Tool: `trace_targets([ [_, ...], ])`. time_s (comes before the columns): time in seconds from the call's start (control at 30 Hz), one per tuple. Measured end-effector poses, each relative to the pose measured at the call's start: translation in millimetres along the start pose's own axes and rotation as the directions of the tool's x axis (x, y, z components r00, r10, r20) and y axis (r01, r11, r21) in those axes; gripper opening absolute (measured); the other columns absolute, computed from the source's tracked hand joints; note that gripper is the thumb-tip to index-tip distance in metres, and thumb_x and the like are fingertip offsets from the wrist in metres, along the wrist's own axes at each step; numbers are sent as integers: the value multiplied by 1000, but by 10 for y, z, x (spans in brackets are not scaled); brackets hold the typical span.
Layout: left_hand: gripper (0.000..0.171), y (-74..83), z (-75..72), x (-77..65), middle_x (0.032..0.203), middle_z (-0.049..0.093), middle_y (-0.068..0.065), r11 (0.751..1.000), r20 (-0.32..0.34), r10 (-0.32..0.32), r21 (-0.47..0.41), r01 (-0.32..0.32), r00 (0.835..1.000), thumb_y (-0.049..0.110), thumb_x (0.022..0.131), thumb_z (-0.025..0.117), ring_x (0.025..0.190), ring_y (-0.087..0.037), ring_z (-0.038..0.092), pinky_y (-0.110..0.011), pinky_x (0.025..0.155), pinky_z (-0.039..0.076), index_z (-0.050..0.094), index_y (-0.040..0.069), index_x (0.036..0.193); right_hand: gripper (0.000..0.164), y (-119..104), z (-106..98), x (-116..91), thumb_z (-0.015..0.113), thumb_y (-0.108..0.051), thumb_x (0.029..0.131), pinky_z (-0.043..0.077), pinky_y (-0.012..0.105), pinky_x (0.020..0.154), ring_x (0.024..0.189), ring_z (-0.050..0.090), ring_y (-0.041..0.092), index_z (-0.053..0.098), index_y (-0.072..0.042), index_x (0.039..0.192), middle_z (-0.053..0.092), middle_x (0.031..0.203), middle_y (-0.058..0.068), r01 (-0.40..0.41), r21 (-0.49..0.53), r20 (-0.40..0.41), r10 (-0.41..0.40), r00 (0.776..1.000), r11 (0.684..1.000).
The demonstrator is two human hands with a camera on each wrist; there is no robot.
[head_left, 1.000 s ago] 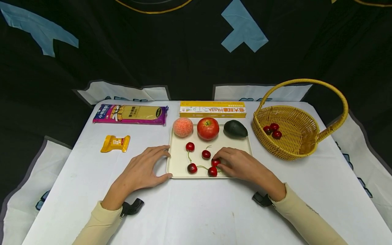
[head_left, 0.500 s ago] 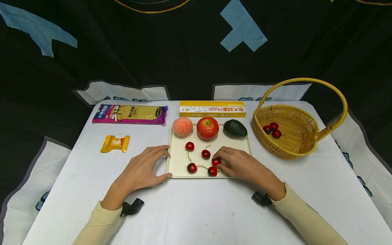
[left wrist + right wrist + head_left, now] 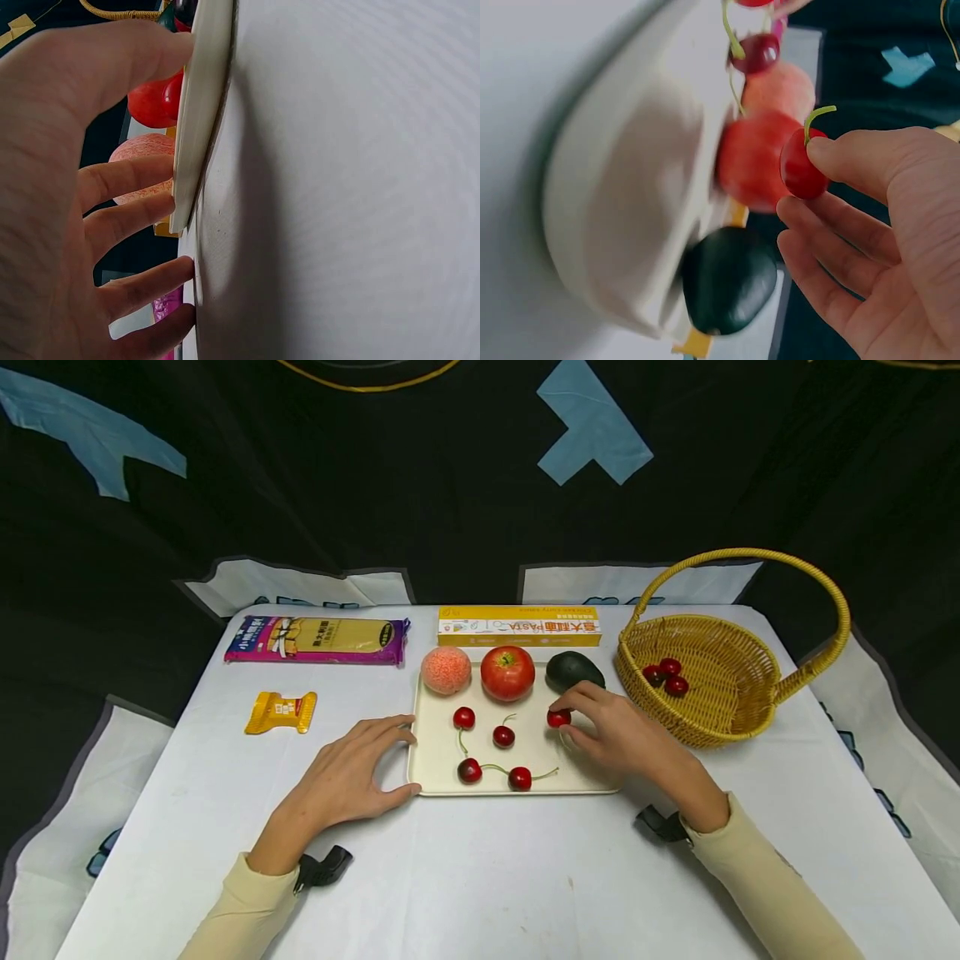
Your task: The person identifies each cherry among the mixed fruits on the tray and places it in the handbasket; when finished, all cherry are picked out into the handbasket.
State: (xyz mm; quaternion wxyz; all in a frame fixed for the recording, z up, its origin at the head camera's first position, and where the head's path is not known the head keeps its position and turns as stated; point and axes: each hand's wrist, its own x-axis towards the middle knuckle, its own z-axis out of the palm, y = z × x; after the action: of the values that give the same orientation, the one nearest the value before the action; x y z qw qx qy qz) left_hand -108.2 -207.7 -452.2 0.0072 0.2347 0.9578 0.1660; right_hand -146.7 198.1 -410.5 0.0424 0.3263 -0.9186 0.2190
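My right hand (image 3: 618, 731) pinches a red cherry (image 3: 802, 166) between thumb and fingers, its green stem curving out past the thumb. The hand is over the right part of a cream tray (image 3: 450, 790). My left hand (image 3: 348, 772) rests at the tray's left edge, thumb and fingertips at the rim, fingers spread. Several cherries with stems lie on the tray, one of them (image 3: 503, 737) near the middle. Along the tray's back sit a peach (image 3: 446, 670), a red apple (image 3: 507, 673) and a dark green avocado (image 3: 573, 672).
A wicker basket (image 3: 738, 693) with a tall handle stands right of the tray, three cherries (image 3: 676, 686) inside. Behind the tray lies a yellow pasta box (image 3: 519, 627). At the left are a purple noodle packet (image 3: 318, 640) and a small yellow wrapped snack (image 3: 281, 712).
My right hand has lifted the cherry from beside the front-right one and moved it right and toward the back of the tray. The left hand stays in place.
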Motion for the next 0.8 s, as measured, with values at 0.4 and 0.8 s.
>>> trace_targets([
  [0.4, 57, 6, -3, -1, 166, 48, 1, 1000, 5, -9, 0, 9, 1000, 56, 87, 81, 146, -30, 51, -63, 103, 54, 67, 26, 132, 31, 231, -303, -33, 84, -1, 90, 63, 50, 84, 101, 71, 33, 76, -7, 120, 69, 121, 14, -31, -8, -149, 30, 988, 999],
  [0.8, 57, 17, -8, -3, 166, 48, 0, 1000, 1, -11, 1, 11, 1000, 56, 86, 82, 145, -30, 51, -64, 102, 54, 67, 25, 132, 32, 540, -500, -114, 80, 3, 91, 62, 52, 83, 105, 66, 33, 76, -7, 122, 66, 124, 16, -73, -11, -234, 69, 970, 997],
])
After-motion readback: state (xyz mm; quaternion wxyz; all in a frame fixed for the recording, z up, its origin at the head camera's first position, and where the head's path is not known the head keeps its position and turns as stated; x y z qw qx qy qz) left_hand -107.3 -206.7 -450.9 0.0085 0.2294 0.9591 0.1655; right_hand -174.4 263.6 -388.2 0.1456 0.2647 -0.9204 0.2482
